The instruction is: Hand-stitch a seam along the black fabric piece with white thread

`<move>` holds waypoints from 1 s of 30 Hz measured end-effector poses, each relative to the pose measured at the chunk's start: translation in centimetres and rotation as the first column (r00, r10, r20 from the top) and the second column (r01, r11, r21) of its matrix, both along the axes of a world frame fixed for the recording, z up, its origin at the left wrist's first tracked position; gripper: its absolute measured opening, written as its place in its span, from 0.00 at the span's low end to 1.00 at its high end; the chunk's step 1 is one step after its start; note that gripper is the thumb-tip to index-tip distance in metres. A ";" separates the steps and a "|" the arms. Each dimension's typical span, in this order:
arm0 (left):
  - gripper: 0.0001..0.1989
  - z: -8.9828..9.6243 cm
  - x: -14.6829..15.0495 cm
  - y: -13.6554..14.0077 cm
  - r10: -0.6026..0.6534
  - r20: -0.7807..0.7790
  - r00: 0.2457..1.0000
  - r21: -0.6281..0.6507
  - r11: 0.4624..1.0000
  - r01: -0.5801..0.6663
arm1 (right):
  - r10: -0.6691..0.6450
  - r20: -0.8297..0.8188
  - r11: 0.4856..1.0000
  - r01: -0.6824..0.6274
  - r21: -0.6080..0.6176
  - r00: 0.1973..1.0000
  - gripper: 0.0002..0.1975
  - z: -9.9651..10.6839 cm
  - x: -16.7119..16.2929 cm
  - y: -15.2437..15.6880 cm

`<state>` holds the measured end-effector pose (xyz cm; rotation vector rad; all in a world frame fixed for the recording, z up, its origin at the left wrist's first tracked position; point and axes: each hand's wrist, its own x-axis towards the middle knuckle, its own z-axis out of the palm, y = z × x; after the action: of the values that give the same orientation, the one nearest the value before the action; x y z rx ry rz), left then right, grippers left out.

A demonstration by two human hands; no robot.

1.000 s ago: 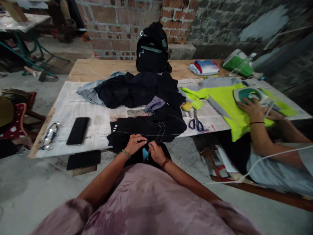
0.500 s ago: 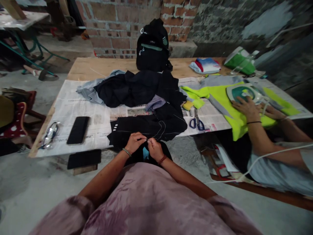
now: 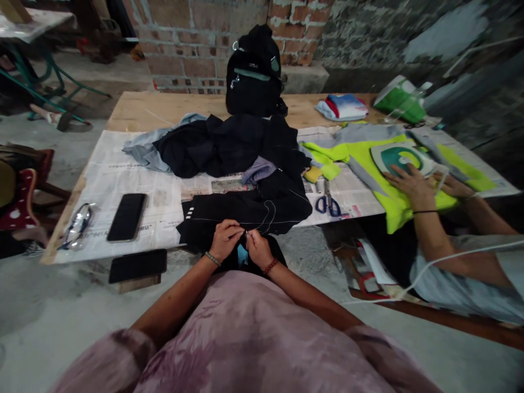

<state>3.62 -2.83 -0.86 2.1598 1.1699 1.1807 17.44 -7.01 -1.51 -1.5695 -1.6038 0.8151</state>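
Note:
My left hand (image 3: 225,240) and my right hand (image 3: 260,251) meet at the table's front edge, fingertips pinched close together. Between them is a small dark bit, which looks like part of the black garment (image 3: 229,210); anything finer in the right fingertips is too small to make out. This garment has white stripes at its left end and a thin pale line along it. Across its right part lies a loose pale thread (image 3: 268,213) in a loop. Some black cloth with a light blue patch (image 3: 242,255) hangs below my hands.
Blue-handled scissors (image 3: 327,204), a phone (image 3: 127,217) and glasses (image 3: 78,225) lie on newspaper; another phone (image 3: 138,266) sits lower, off the front edge. Dark clothes (image 3: 221,144) and a backpack (image 3: 254,76) are behind. At right a co-worker's hands press an iron (image 3: 395,158) on a yellow garment (image 3: 364,155).
My hands stay pinched together at nearly the same spot. The co-worker's iron has shifted slightly left over the yellow garment. The whole view has moved a little.

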 end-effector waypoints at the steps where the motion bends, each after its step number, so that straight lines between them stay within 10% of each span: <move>1: 0.05 0.0 0.0 0.0 0.005 0.000 1.000 -0.004 1.000 -0.005 | -0.002 -0.009 1.000 0.002 -0.004 1.000 0.12 0.0 0.0 0.0; 13: 0.02 1.6 0.5 0.0 -0.053 -0.129 0.990 -0.214 0.977 0.024 | -0.020 -0.005 0.999 0.020 0.034 1.000 0.11 0.0 -0.1 0.3; 20: 0.03 1.5 -0.4 0.4 -0.143 0.134 0.981 -0.269 0.947 0.175 | 0.009 -0.044 1.000 -0.008 0.006 0.999 0.11 -0.1 0.2 0.3; 30: 0.04 0.7 0.7 0.5 -0.003 0.114 0.993 -0.199 0.980 0.025 | -0.017 -0.084 0.999 0.014 -0.031 0.996 0.08 0.5 0.2 -0.3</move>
<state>4.32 -2.34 -0.15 1.9241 1.1691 1.1128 17.59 -7.33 -0.99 -1.5463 -1.5239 0.8891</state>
